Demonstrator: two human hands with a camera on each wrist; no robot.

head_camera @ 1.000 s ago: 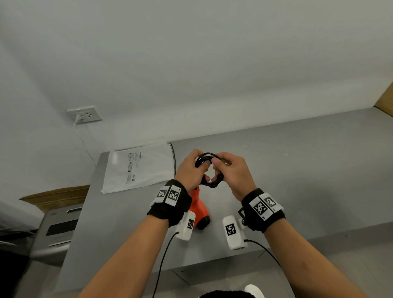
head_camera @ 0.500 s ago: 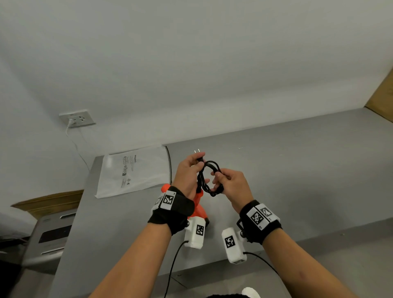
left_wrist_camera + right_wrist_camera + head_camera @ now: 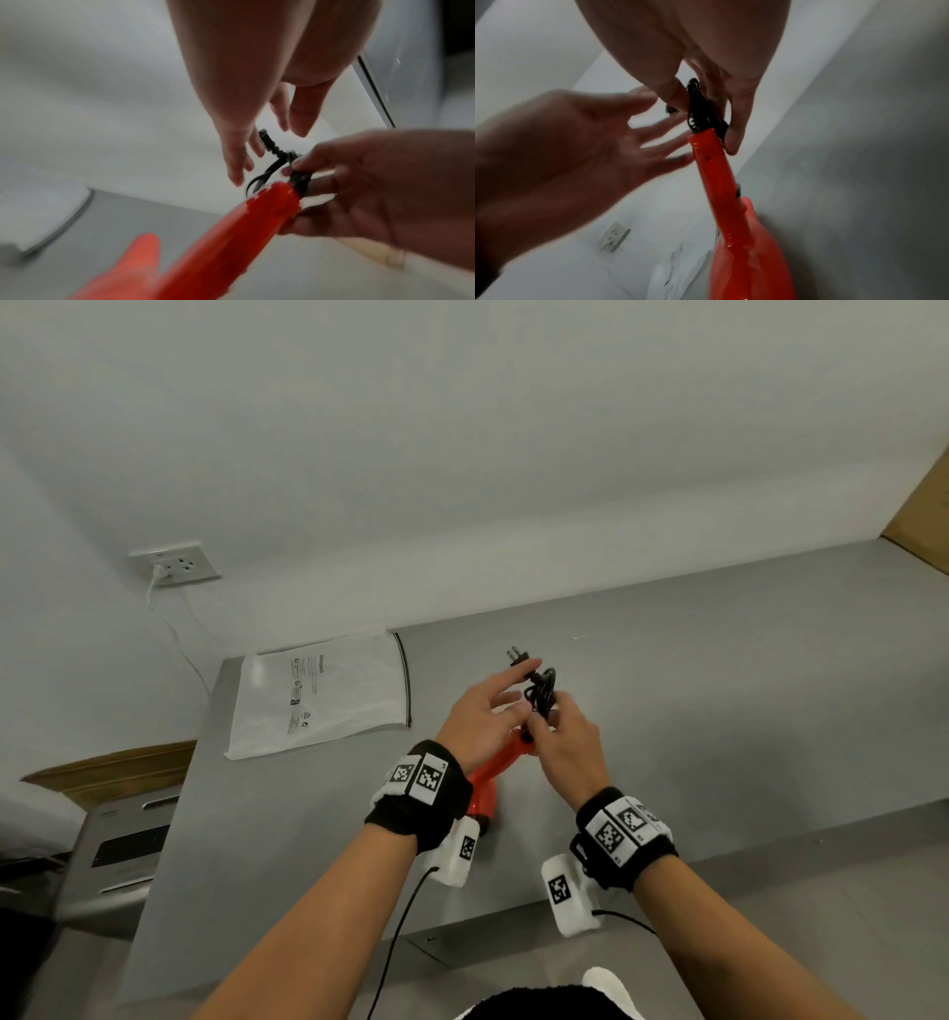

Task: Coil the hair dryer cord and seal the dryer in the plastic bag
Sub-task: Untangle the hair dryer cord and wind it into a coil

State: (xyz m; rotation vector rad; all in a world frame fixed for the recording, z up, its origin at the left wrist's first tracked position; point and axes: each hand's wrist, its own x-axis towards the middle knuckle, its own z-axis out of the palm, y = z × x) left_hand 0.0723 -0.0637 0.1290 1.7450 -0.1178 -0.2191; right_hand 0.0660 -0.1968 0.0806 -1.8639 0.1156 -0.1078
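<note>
Grey bench (image 3: 719,711), plastic bag (image 3: 318,701) at ten o'clock.
Right hand (image 3: 570,752) pinches coiled cord (image 3: 544,695) above red dryer (image 3: 488,778); wrist views alone show left hand (image 3: 482,716) fingers splayed wide.

Even, soft indoor light with faint shadows — head view sharp but bowed at edges; both wrist views motion-blurred, dimmer.

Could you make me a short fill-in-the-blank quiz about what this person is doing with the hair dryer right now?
1. The hair dryer is the colour ____.
2. The coiled black cord is pinched by the ____ hand.
3. The left hand has its fingers ____, gripping nothing.
4. The plastic bag lies flat on the table, to the ____ of the hands.

Missing words: orange; right; spread; left
</note>
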